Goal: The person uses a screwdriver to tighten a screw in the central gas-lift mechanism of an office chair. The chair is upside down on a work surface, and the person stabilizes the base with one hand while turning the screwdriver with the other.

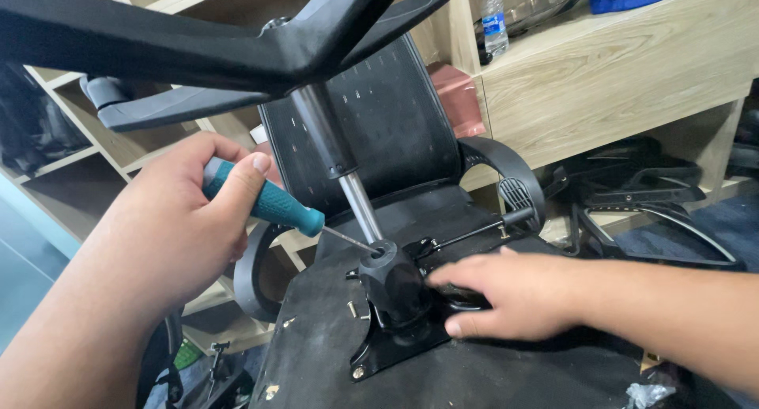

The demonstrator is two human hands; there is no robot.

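Screwdriver (273,203), gripped in the left hand (170,227), points its tip at the chair mechanism (395,294); right hand (498,294) presses flat, fingers together, steadying it. Screws (357,372) remain seated.

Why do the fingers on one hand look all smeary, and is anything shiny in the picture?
In the head view, the right hand looks smeared at its fingertips, likely motion blur; the left hand gripping the teal screwdriver is sharper. The metal chair post shows a bright streak of glare. The chair base at the top is dark and slightly soft, being close to the camera.
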